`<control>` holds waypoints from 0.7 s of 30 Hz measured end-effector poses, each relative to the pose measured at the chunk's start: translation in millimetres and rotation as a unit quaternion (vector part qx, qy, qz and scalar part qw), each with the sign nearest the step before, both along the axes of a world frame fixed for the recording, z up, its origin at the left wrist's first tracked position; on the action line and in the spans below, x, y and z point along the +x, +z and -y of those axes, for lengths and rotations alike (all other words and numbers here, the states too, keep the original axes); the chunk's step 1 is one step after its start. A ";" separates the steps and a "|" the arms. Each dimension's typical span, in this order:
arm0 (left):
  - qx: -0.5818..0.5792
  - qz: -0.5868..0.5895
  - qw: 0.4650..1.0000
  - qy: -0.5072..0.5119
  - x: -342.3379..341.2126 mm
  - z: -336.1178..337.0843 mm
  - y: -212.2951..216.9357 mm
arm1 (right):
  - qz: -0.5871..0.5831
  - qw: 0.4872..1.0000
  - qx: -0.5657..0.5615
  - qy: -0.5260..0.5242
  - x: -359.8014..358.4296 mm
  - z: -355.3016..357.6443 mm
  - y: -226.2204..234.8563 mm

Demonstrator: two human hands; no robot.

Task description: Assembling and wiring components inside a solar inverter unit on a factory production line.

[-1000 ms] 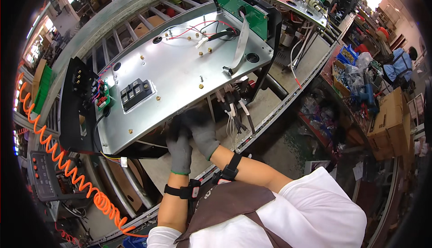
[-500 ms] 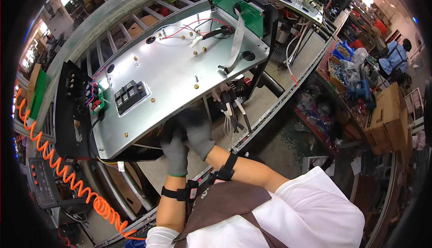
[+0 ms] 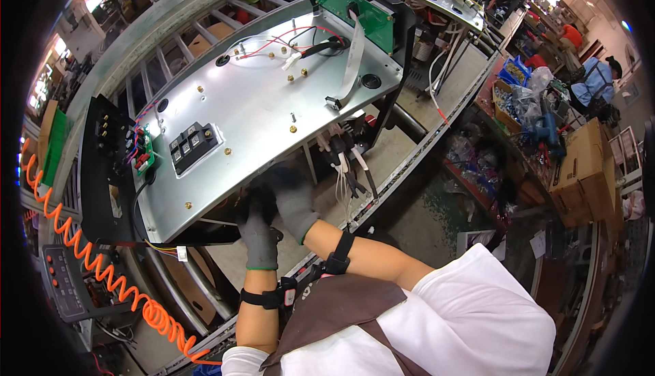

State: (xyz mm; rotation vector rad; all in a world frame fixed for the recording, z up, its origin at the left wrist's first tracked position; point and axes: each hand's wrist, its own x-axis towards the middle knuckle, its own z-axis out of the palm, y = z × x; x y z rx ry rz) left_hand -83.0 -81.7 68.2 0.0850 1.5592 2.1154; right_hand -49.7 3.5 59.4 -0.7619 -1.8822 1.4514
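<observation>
Both my hands, in grey gloves, reach under the near edge of a silver metal plate. The plate is part of an open chassis with black end panels. My left hand is beneath the edge, its fingers lost in shadow. Beside it on the right, my right hand is smeared by motion, and its fingers do not show. What either hand touches under there is hidden. A bundle of wires with dark sleeves hangs right of my right hand. A black module and a small green board sit at the plate's left.
A large green circuit board with a grey ribbon cable stands at the far right end. Metal rollers lie beneath the chassis. An orange coiled hose runs down the left. A cardboard box stands at right; a person sits beyond.
The whole view has shifted slightly. Both hands stay under the plate's edge; my left wrist has moved a little, and the right hand still blurs.
</observation>
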 end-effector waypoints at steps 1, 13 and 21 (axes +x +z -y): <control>0.002 0.000 1.000 -0.002 0.2 0.8 -2.4 | -0.030 0.999 0.006 -0.015 -1.7 1.8 -6.6; -0.030 -0.089 0.996 -0.010 -7.9 -2.6 -24.6 | 0.282 0.918 0.269 -0.077 -9.0 9.6 -7.4; 0.023 -0.058 0.996 -0.063 -18.1 -0.1 -34.8 | -0.177 0.978 -0.015 -0.113 -40.3 -3.5 -83.5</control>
